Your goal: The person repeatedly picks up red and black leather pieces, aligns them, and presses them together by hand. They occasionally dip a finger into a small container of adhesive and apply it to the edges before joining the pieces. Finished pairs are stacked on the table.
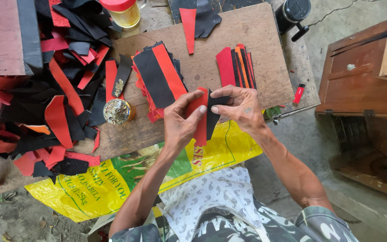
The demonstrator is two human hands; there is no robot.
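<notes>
Pinching a red strip and a black strip side by side, edges touching, above front edge of board surface. Left hand thumb and fingers clamped on red strip; right hand fingertips clamped on black strip. Stack of red and black pieces just behind left hand. Smaller fanned set behind right hand. Round tin left of stack. Scrap heap far left. Yellow sack under board.
</notes>
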